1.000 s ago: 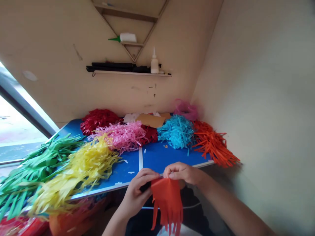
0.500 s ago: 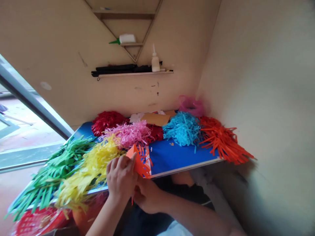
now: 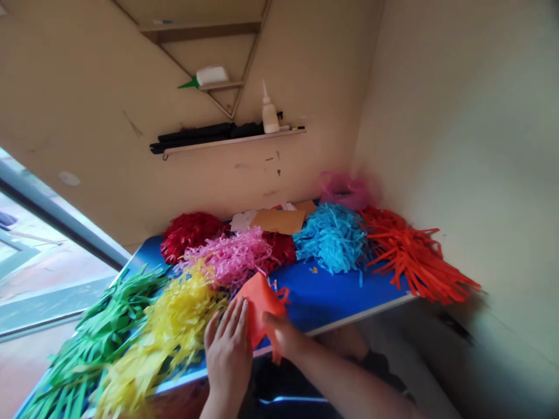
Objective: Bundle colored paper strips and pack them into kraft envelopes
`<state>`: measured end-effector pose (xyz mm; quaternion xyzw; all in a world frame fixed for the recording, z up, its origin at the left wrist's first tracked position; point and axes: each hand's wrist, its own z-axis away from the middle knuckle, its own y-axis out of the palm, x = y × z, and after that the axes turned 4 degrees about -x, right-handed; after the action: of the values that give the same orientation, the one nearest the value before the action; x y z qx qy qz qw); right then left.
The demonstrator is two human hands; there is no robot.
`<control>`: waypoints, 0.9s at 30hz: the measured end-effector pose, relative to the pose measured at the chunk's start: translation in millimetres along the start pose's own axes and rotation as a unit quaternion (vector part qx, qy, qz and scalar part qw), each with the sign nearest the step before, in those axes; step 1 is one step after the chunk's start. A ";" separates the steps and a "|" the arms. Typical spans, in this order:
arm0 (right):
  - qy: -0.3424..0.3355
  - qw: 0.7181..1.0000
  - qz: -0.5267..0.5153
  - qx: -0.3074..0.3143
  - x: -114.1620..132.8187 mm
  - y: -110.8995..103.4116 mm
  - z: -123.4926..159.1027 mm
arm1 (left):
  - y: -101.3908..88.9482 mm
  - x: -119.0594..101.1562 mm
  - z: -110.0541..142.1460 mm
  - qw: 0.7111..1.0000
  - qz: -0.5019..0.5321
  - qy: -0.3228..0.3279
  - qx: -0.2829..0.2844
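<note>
1. We record the left hand (image 3: 227, 355) with fingers spread, its fingertips against the left edge of the fringed orange paper sheet (image 3: 262, 305);
2. the right hand (image 3: 282, 337) pinches the sheet's lower part between thumb and fingers;
3. we find the sheet held over the front edge of the blue table (image 3: 325, 297), just beside the yellow paper fringe (image 3: 174, 314);
4. we note pink paper shreds (image 3: 229, 256), cyan paper shreds (image 3: 331, 238) and orange paper strips (image 3: 419, 259) on the table; a white glue bottle (image 3: 269, 113) stands on the wall shelf (image 3: 231, 141).

Orange-red paper sheet (image 3: 261, 305), strips cut along one edge. Blue tabletop (image 3: 336, 294), white trim. Fringed paper heaps: green (image 3: 105, 314), yellow (image 3: 179, 314), pink (image 3: 227, 256), sky-blue (image 3: 329, 238), crimson (image 3: 190, 235), orange-red (image 3: 419, 259). Blurred rear heap (image 3: 345, 191) looks magenta.
</note>
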<state>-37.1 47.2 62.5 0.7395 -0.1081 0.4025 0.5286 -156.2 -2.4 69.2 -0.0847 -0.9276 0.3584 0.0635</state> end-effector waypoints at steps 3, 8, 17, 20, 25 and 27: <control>0.008 0.994 -0.016 -0.110 35.4 -50.6 10.2 | 34.8 -23.5 4.6 0.998 0.032 0.044 0.036; -0.080 0.889 0.149 -0.425 138.4 -149.0 65.1 | 90.8 -72.9 15.4 0.987 0.098 0.104 0.074; -0.193 0.846 0.405 -0.287 155.9 -82.9 91.4 | 120.6 -82.2 19.3 0.983 0.127 0.108 0.076; -0.210 0.853 0.422 -0.223 161.5 -67.8 72.1 | 119.9 -82.5 17.1 0.981 0.131 0.115 0.082; -0.234 0.856 0.418 -0.196 168.3 -73.5 59.7 | 113.6 -86.4 12.6 0.980 0.129 0.107 0.106; -0.245 0.842 0.445 -0.185 159.8 -80.5 57.6 | 108.5 -88.2 9.6 0.980 0.125 0.093 0.121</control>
<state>142.0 73.2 113.2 0.5747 -0.6236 0.3729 0.3765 -59.7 52.5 -16.2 -0.2245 -0.8494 0.4638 0.1142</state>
